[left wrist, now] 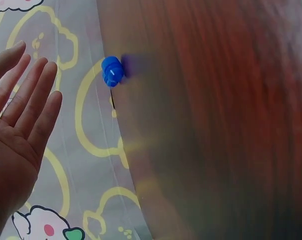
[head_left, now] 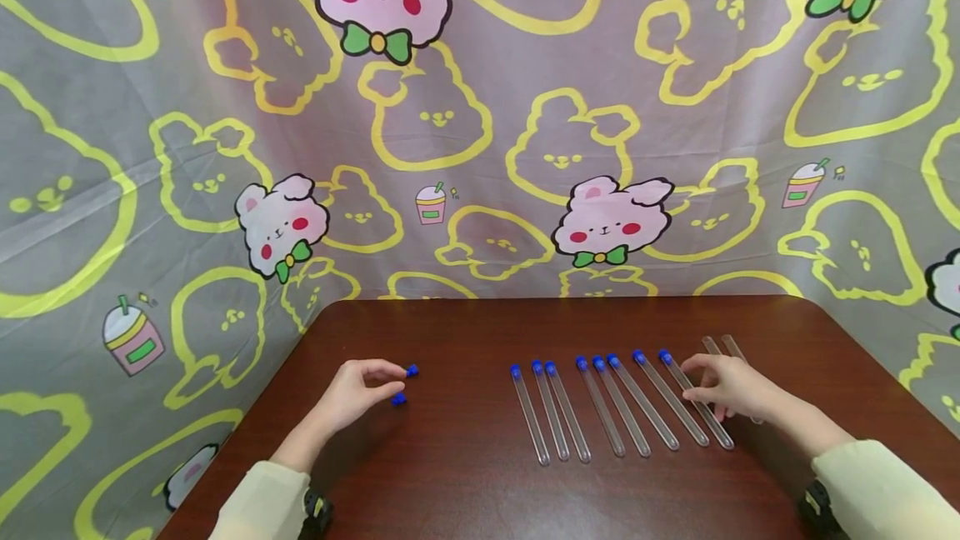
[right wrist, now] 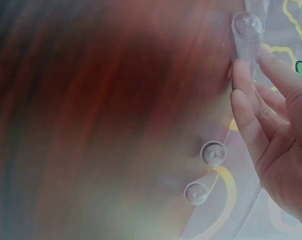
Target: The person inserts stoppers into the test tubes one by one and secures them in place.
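On the left of the table, two small blue caps (head_left: 412,370) lie near my left hand (head_left: 360,390). Its thumb and index finger are apart, with nothing between them; in the left wrist view, the blue caps (left wrist: 112,71) sit away from the loosely extended fingers (left wrist: 33,107). Over on the right, my right hand (head_left: 731,386) has thumb and fingers on either side of the rightmost blue-capped clear test tube (head_left: 705,413). The right wrist view shows the fingertips (right wrist: 241,75) at this tube's sides, near its rounded end.
Several more blue-capped test tubes (head_left: 564,419) lie slanted in a row on the brown table (head_left: 450,473). Two clear tubes without caps (head_left: 727,343) lie partly hidden behind the right hand. A patterned cloth (head_left: 487,190) hangs behind the table and along its sides.
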### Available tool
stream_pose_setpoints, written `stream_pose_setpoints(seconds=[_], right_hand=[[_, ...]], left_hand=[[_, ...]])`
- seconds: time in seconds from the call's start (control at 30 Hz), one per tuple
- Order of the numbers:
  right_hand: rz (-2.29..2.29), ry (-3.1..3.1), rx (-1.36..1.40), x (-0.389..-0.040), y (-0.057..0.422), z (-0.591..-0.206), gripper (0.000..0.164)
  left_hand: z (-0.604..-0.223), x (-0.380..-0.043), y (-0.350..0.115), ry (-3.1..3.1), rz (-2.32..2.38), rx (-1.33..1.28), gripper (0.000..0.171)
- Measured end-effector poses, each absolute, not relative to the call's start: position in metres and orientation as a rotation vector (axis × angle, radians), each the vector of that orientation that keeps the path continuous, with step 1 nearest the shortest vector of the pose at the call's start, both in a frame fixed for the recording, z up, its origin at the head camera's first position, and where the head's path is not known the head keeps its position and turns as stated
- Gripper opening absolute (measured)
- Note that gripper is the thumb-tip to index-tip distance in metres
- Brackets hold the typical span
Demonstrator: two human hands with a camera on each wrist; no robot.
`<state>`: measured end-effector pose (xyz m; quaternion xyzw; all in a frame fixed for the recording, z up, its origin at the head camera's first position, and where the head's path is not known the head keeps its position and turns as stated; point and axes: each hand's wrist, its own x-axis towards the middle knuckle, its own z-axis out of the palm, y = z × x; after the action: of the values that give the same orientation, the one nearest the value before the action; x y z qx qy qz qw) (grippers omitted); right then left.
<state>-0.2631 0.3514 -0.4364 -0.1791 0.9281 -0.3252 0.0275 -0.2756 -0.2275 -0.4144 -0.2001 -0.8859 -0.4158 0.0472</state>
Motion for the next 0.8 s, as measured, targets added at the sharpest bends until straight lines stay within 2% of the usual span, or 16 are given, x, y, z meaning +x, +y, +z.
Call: stream_pose_setpoints(seconds=[0.3, 0.8], right_hand=[[-1.001, 2.882, -0.552, -0.261, 0.353, -0.432, 0.047], [-0.956, 3.093, -0.579, -0.246, 0.357, -0.402, 0.040]], left_hand=[[-0.417, -0.285, -0.239, -2.751, -1.202, -0.634, 0.020], [-0.422, -0.298, -0.239, -2.876, -1.175, -0.646, 0.025]])
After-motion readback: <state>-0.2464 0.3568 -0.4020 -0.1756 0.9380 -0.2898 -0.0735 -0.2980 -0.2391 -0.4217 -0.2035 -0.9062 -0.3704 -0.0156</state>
